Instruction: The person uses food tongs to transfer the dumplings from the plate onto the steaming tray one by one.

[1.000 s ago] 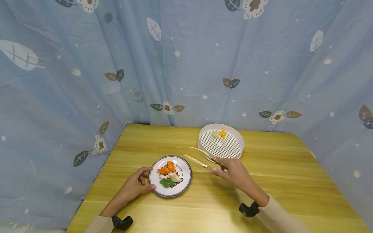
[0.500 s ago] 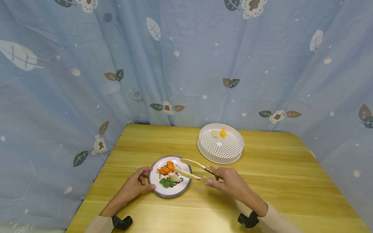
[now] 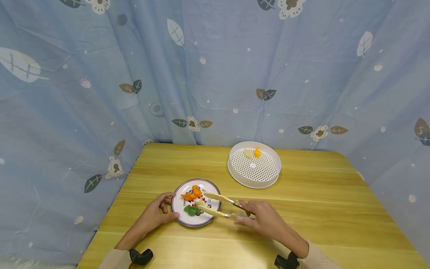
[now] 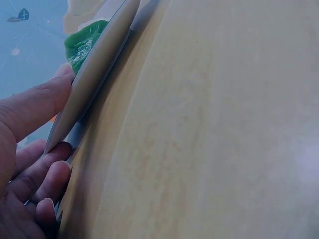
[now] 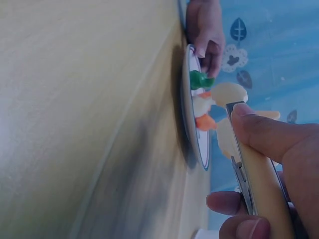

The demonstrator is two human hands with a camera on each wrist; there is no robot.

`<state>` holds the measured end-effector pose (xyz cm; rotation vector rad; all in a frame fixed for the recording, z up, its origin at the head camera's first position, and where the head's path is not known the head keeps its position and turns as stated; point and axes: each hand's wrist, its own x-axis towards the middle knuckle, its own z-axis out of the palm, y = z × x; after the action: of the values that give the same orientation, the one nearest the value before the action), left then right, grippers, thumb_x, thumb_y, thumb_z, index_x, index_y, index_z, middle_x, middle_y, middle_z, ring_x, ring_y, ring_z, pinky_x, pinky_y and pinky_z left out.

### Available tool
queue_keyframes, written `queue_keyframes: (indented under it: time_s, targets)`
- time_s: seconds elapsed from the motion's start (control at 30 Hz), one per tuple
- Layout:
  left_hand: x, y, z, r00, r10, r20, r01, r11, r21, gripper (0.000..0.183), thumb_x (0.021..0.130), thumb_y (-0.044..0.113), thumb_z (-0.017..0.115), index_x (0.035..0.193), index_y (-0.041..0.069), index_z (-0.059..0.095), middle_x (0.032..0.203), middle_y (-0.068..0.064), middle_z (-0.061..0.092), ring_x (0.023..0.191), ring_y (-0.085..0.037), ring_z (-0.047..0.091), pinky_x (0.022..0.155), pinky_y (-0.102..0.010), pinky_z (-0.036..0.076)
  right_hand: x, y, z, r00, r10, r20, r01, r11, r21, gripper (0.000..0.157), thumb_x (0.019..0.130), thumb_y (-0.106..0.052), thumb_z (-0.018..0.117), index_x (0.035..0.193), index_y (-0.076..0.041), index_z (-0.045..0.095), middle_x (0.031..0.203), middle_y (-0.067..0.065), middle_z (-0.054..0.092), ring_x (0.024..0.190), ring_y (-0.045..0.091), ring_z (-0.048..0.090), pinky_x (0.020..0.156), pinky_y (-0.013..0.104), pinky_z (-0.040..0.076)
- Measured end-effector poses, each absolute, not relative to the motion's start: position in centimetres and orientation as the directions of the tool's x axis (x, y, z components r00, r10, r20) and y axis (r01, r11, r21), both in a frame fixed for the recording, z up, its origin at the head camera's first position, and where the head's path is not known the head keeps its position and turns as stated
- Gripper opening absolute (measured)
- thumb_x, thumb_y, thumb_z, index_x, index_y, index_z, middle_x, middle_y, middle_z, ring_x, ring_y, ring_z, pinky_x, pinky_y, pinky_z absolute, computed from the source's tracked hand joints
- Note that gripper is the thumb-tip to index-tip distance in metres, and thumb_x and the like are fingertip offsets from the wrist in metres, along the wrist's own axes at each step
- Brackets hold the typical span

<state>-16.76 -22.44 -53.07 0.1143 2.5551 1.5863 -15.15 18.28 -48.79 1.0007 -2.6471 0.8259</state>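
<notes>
A white plate (image 3: 201, 221) with a coloured rim carries two orange dumplings (image 3: 189, 196), a green dumpling (image 3: 192, 210) and a whitish dumpling (image 5: 201, 105). At its left edge my left hand (image 3: 155, 213) grips the rim, thumb on top and fingertips under the edge in the left wrist view. My right hand (image 3: 265, 220) holds a pair of tongs (image 3: 215, 212) with pale, wavy-edged ends. Those ends stand spread over the plate's right half, the nearer one beside the whitish dumpling and partly covering it in the head view. Whether it touches the dumpling, I cannot tell.
Behind and right of the plate is a round white tray (image 3: 231, 164) with a perforated base. Inside it lie a pale dumpling (image 3: 248, 154) and a yellow one (image 3: 257, 153). The wooden table (image 3: 319, 194) ends at a blue patterned curtain (image 3: 228, 67).
My right hand has carried the tongs left and toward me, from beside the white tray to over the plate. The left hand and the plate have stayed put.
</notes>
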Motion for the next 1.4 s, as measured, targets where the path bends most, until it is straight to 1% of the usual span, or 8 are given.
queue_keyframes:
  time_s: [0.2, 0.5, 0.73, 0.83, 0.93, 1.03, 1.17, 1.4]
  targets:
    - [-16.7, -22.4, -53.0, -0.989, 0.125, -0.081, -0.017, 0.449, 0.893, 0.072, 0.076, 0.022, 0.094, 0.138, 0.018, 0.059, 0.111, -0.006, 0.063, 0.084, -0.022, 0.051, 0.070, -0.029, 0.043, -15.2, 18.2, -49.4, -0.749, -0.553, 0.365, -0.662, 0.610, -0.434, 0.059, 0.088, -0.051, 0.076, 0.126, -0.006, 0.074, 0.070, -0.015, 0.050, 0.060, -0.004, 0.034, 0.053, 0.017, 0.035]
    - [-16.9, -22.4, -52.9, -0.989, 0.122, -0.079, -0.016, 0.449, 0.893, 0.070, 0.077, 0.021, 0.093, 0.138, 0.017, 0.059, 0.111, -0.006, 0.063, 0.084, -0.023, 0.051, 0.069, -0.029, 0.042, -15.3, 17.9, -49.5, -0.782, -0.535, 0.320, -0.623, 0.644, -0.445, 0.062, 0.089, -0.053, 0.075, 0.130, -0.007, 0.072, 0.071, -0.016, 0.051, 0.059, -0.003, 0.036, 0.053, 0.019, 0.035]
    - [-16.8, -22.4, -53.1, -0.988, 0.131, -0.081, -0.016, 0.439, 0.898, 0.071, 0.077, 0.020, 0.093, 0.139, 0.017, 0.058, 0.111, -0.006, 0.063, 0.084, -0.023, 0.051, 0.068, -0.028, 0.043, -15.4, 17.7, -49.5, -0.761, -0.552, 0.340, -0.648, 0.642, -0.410, 0.052, 0.089, -0.047, 0.078, 0.123, -0.009, 0.076, 0.067, -0.016, 0.048, 0.059, -0.003, 0.038, 0.054, 0.019, 0.036]
    - [-16.8, -22.4, -53.1, -0.988, 0.133, -0.083, -0.017, 0.435, 0.900, 0.071, 0.077, 0.021, 0.093, 0.139, 0.017, 0.058, 0.112, -0.007, 0.062, 0.084, -0.023, 0.051, 0.068, -0.028, 0.043, -15.4, 17.6, -49.5, -0.746, -0.566, 0.351, -0.666, 0.639, -0.386, 0.046, 0.087, -0.044, 0.081, 0.117, -0.009, 0.077, 0.066, -0.014, 0.049, 0.060, -0.002, 0.038, 0.055, 0.019, 0.037]
    - [-16.8, -22.5, -53.1, -0.988, 0.132, -0.083, -0.019, 0.432, 0.902, 0.070, 0.078, 0.021, 0.092, 0.139, 0.017, 0.058, 0.111, -0.007, 0.062, 0.084, -0.023, 0.050, 0.069, -0.029, 0.043, -15.4, 17.4, -49.4, -0.743, -0.574, 0.345, -0.669, 0.649, -0.362, 0.041, 0.086, -0.043, 0.082, 0.112, -0.012, 0.076, 0.065, -0.011, 0.050, 0.060, -0.001, 0.038, 0.055, 0.020, 0.036]
    - [-16.7, -22.5, -53.0, -0.988, 0.130, -0.080, -0.016, 0.435, 0.900, 0.070, 0.078, 0.020, 0.092, 0.139, 0.017, 0.058, 0.112, -0.007, 0.062, 0.084, -0.023, 0.051, 0.069, -0.030, 0.043, -15.5, 17.0, -49.4, -0.753, -0.572, 0.326, -0.658, 0.672, -0.340, 0.043, 0.086, -0.045, 0.081, 0.115, -0.014, 0.075, 0.066, -0.011, 0.049, 0.060, -0.001, 0.037, 0.055, 0.021, 0.036]
    - [-16.7, -22.4, -53.0, -0.989, 0.128, -0.077, -0.012, 0.446, 0.895, 0.071, 0.077, 0.021, 0.093, 0.139, 0.017, 0.059, 0.111, -0.006, 0.063, 0.084, -0.023, 0.051, 0.069, -0.029, 0.042, -15.7, 16.6, -49.4, -0.762, -0.571, 0.306, -0.647, 0.688, -0.329, 0.049, 0.087, -0.047, 0.079, 0.121, -0.012, 0.076, 0.068, -0.012, 0.050, 0.059, -0.001, 0.037, 0.053, 0.020, 0.035]
    - [-16.7, -22.4, -53.1, -0.989, 0.127, -0.073, -0.009, 0.449, 0.894, 0.071, 0.077, 0.023, 0.093, 0.138, 0.018, 0.059, 0.110, -0.006, 0.062, 0.084, -0.023, 0.051, 0.069, -0.029, 0.042, -15.6, 16.5, -49.5, -0.761, -0.566, 0.315, -0.648, 0.682, -0.339, 0.050, 0.087, -0.045, 0.080, 0.123, -0.011, 0.076, 0.068, -0.011, 0.050, 0.059, -0.001, 0.036, 0.053, 0.020, 0.034]
